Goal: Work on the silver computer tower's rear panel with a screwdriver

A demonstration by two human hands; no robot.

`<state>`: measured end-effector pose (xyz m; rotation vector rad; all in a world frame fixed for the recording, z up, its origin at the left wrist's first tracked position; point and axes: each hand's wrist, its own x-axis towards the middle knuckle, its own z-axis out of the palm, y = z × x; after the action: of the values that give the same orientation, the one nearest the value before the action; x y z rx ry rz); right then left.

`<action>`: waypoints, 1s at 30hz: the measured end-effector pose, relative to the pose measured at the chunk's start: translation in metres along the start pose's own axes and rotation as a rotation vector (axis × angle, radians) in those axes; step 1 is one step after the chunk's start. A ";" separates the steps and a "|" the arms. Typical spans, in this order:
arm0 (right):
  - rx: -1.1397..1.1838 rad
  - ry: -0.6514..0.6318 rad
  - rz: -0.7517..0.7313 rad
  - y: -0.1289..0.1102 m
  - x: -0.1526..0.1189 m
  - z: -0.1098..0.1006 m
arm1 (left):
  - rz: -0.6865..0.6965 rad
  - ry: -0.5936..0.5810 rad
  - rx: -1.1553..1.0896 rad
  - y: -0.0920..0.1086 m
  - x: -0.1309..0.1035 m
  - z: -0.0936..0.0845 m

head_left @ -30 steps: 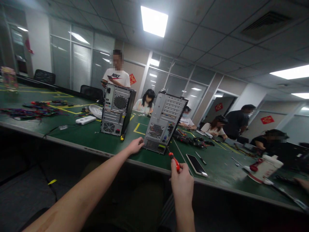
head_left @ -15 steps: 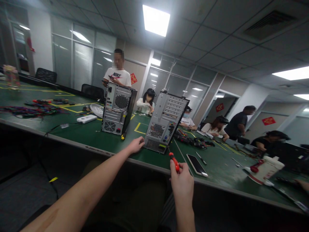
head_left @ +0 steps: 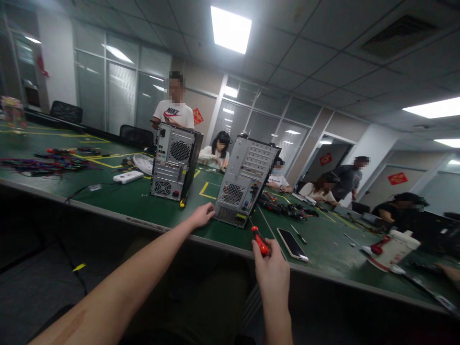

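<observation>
A grey computer case [head_left: 235,184] stands upright at the table's near edge, its back panel with vents and ports facing me. Beside its lower left corner, my left hand [head_left: 201,215] rests with loosely bent fingers, the fingertips against the case's side. A red and black screwdriver [head_left: 260,241] is pinched by its handle in my right hand [head_left: 273,263]. Its thin shaft points up at the lower right corner of the case; whether the tip sits in a screw is too small to tell.
A second computer case [head_left: 174,163] stands to the left, a yellow-ended tool [head_left: 182,202] by its base. Right of my hand lie a phone [head_left: 293,244] and a thin tool [head_left: 298,234]. Black cables [head_left: 287,208] lie behind. A white-and-red container [head_left: 393,251] stands far right. Several people are around.
Both hands keep almost the same place, the screwdriver still at the case's lower corner. Its handle has turned slightly in my right hand. The person standing at the far right has shifted left.
</observation>
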<state>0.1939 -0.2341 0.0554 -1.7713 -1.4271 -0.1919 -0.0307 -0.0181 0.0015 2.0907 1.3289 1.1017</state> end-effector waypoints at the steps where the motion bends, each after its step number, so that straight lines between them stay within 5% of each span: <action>1: 0.009 -0.006 0.035 -0.001 0.000 0.001 | -0.001 0.001 0.003 0.000 0.000 0.000; 5: 0.012 -0.020 0.072 -0.002 -0.001 0.003 | -0.011 -0.007 0.000 0.003 -0.001 -0.002; 12: -0.063 0.037 -0.138 0.003 -0.004 0.000 | -0.011 -0.007 -0.023 0.002 0.000 -0.001; 20: -0.003 -0.002 0.130 -0.004 -0.007 0.007 | -0.022 -0.018 -0.028 0.002 0.000 -0.001; 26: -0.073 0.056 -0.079 0.000 -0.011 0.006 | -0.013 0.002 0.006 0.002 0.001 0.000; 30: -0.015 0.049 -0.088 0.004 -0.012 0.001 | -0.010 0.005 0.000 0.002 0.001 0.001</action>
<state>0.1927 -0.2422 0.0453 -1.7052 -1.4734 -0.2907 -0.0287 -0.0181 0.0028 2.0807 1.3406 1.1034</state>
